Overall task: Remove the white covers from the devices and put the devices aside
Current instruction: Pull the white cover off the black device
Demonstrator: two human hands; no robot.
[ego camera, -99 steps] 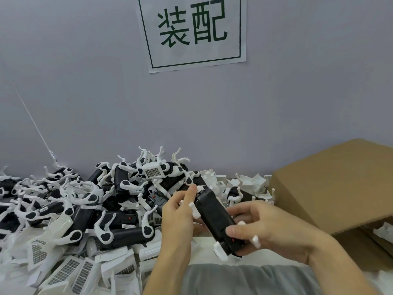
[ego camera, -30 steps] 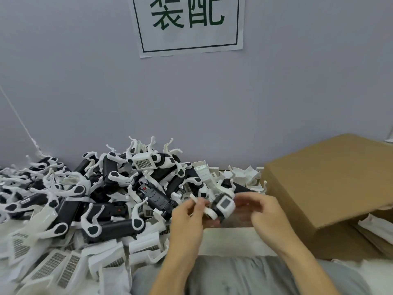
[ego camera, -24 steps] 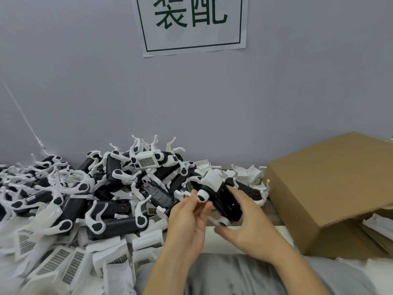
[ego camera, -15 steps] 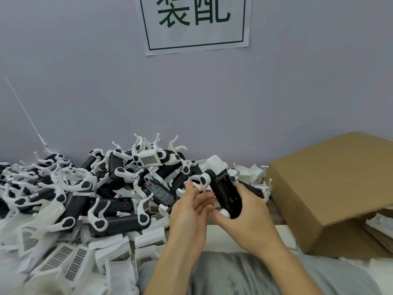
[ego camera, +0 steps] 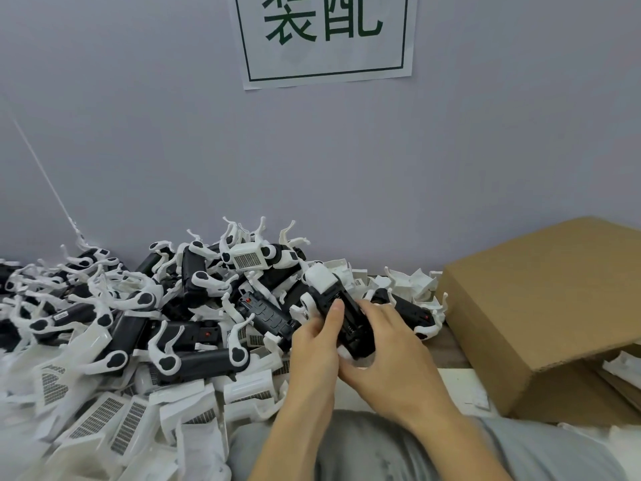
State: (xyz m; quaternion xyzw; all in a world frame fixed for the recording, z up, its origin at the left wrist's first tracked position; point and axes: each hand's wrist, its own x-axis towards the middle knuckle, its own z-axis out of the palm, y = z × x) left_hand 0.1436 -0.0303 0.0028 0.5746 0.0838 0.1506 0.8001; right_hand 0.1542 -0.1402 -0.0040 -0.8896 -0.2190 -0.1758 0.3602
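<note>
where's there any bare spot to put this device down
Bare patches: the pale strip between the right hand and the cardboard box, and the brown table edge behind it. Left is crowded with the pile of devices and white covers.

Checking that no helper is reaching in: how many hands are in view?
2. The left hand and the right hand meet at centre, both gripping the black device. None shows elsewhere.

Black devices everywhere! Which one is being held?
The device gripped by both the left hand and right hand; all the others lie in the pile.
</note>
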